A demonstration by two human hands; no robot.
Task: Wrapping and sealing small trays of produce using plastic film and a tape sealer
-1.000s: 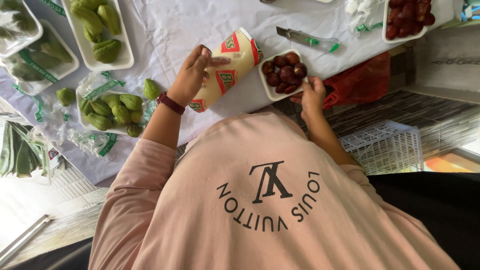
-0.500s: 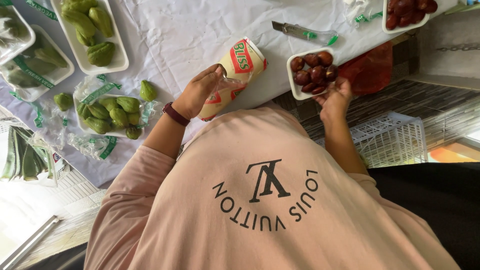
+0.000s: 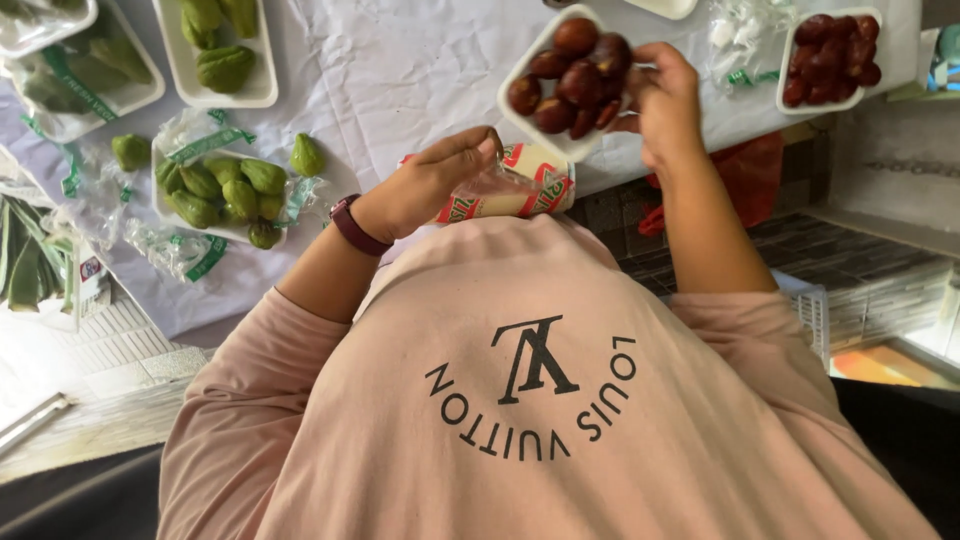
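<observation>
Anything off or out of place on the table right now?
Two green fruits lie loose on the white cloth, outside their wrapped tray. The tray of brown fruit is tilted, lifted in the right hand. Nothing spilled.

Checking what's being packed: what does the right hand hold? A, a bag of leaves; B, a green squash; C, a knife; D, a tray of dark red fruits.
D: the right hand grips the edge of a white tray filled with dark red fruits.

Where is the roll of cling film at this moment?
In the head view the cling film roll lies centre frame at the table's near edge, under the left hand, just below the tray of dark red fruit that the right hand holds.
</observation>
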